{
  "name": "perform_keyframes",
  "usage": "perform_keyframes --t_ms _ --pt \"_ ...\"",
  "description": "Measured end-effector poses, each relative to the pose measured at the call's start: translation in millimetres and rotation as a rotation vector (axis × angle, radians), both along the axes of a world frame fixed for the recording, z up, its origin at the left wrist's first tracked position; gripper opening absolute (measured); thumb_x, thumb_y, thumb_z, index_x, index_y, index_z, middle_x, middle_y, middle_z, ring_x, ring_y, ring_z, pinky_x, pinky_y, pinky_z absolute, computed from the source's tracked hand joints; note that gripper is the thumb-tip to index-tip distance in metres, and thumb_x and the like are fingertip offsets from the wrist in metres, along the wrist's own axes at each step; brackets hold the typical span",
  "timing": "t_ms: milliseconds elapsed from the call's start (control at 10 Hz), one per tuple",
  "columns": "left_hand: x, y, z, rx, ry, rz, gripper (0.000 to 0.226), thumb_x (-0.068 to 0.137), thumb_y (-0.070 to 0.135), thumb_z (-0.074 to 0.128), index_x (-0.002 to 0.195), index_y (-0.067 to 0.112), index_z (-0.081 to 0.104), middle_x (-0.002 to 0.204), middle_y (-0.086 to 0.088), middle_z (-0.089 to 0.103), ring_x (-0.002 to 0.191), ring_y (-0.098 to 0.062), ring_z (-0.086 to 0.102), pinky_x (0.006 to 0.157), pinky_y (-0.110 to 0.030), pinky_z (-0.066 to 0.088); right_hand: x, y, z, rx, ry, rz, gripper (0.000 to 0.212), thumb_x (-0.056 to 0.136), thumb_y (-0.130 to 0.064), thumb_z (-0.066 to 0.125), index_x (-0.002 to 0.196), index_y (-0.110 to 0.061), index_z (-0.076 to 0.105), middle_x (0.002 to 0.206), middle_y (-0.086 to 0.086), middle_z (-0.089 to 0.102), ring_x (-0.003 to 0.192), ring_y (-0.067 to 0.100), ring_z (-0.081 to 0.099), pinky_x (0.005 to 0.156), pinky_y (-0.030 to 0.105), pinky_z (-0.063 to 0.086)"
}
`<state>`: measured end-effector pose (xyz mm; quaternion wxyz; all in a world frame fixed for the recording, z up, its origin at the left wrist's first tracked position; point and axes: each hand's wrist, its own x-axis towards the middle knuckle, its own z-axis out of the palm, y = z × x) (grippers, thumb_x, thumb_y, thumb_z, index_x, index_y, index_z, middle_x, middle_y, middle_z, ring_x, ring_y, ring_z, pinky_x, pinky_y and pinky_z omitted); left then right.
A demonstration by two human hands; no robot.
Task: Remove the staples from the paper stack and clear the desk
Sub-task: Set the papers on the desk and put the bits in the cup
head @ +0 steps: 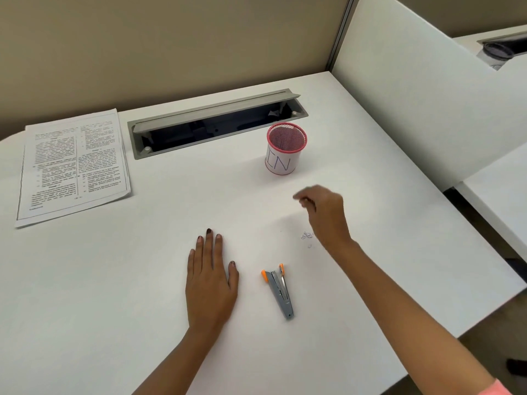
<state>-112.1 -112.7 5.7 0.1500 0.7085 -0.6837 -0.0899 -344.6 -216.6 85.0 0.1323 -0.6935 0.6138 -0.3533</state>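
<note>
The printed paper stack [74,163] lies flat at the far left of the white desk [142,280]. A grey stapler with orange tips [279,289] lies near the front middle. A small heap of pulled staples [306,235] sits to its upper right. My left hand [211,280] rests flat on the desk, fingers straight, left of the stapler. My right hand [322,212] hovers above the desk between the heap and a pink mesh cup marked "IN" [285,151]. Its fingertips are pinched together as on a tiny staple, which is blurred.
An open grey cable tray [216,124] is sunk into the desk behind the cup. White divider panels [413,109] close off the right side, and a beige wall stands at the back. The desk's right edge [484,280] runs diagonally beyond my right arm.
</note>
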Motion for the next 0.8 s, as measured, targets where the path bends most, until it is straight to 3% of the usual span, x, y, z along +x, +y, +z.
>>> perform_keyframes --t_ms 100,200,300,400,500,600,700,800 --pt "0 0 0 -0.004 0.001 -0.003 0.060 0.095 0.034 0.031 0.150 0.012 0.027 0.161 -0.003 0.017 0.148 -0.020 0.015 0.120 -0.036 0.012 -8 37 -26 0.184 0.195 0.067 0.039 0.078 0.007 0.044 0.104 -0.007 0.070 0.104 0.008 0.069 0.096 0.023 0.065 0.084 0.024 0.048" --pt "-1 0 1 -0.004 0.002 -0.001 0.060 0.094 0.034 0.031 0.150 0.012 0.027 0.160 -0.003 0.019 0.148 -0.019 0.015 0.121 -0.035 0.012 -18 66 -33 0.259 0.274 0.077 0.029 0.095 -0.015 0.046 0.117 -0.020 0.064 0.120 -0.008 0.061 0.111 0.005 0.054 0.093 0.014 0.039" --pt "-1 0 2 -0.007 0.001 -0.001 0.060 0.094 0.034 0.030 0.150 0.011 0.028 0.160 -0.003 0.019 0.148 -0.019 0.015 0.121 -0.035 0.012 -29 85 -33 0.287 0.257 0.073 0.030 0.092 -0.005 0.050 0.111 -0.019 0.067 0.116 -0.010 0.064 0.107 0.001 0.056 0.090 0.009 0.039" --pt "0 0 3 -0.010 0.005 -0.001 0.060 0.094 0.034 0.030 0.150 0.012 0.028 0.160 -0.003 0.019 0.148 -0.019 0.015 0.121 -0.035 0.012 -37 94 -37 0.196 0.152 -0.064 0.042 0.080 0.020 0.051 0.109 -0.006 0.069 0.109 0.004 0.068 0.098 0.017 0.064 0.090 0.013 0.043" --pt "-1 0 3 -0.012 0.005 -0.001 0.060 0.094 0.034 0.031 0.149 0.012 0.028 0.160 -0.003 0.019 0.148 -0.019 0.015 0.121 -0.035 0.012 -34 97 -31 0.219 0.059 -0.230 0.037 0.080 0.018 0.057 0.108 -0.003 0.069 0.103 0.007 0.068 0.088 0.020 0.065 0.083 -0.002 0.036" --pt "0 0 3 -0.015 0.004 -0.005 0.060 0.094 0.034 0.031 0.149 0.011 0.029 0.160 -0.004 0.020 0.148 -0.020 0.016 0.120 -0.036 0.013 -23 99 -30 0.276 0.062 -0.244 0.035 0.080 0.015 0.060 0.110 -0.002 0.067 0.104 0.008 0.064 0.091 0.022 0.062 0.079 0.002 0.034" --pt "-1 0 3 -0.016 0.008 -0.006 0.060 0.094 0.034 0.030 0.149 0.011 0.029 0.160 -0.004 0.020 0.148 -0.020 0.016 0.120 -0.036 0.013 -7 96 -28 0.352 0.014 -0.229 0.023 0.087 0.006 0.055 0.106 -0.004 0.066 0.105 0.009 0.059 0.090 0.008 0.056 0.076 0.005 0.033" --pt "-1 0 3 -0.018 0.009 -0.004 0.060 0.094 0.034 0.029 0.149 0.011 0.029 0.160 -0.004 0.020 0.148 -0.020 0.016 0.120 -0.036 0.013 7 92 -29 0.355 0.042 -0.240 0.024 0.088 0.007 0.050 0.102 -0.004 0.066 0.103 0.010 0.058 0.089 0.006 0.055 0.072 0.003 0.031"
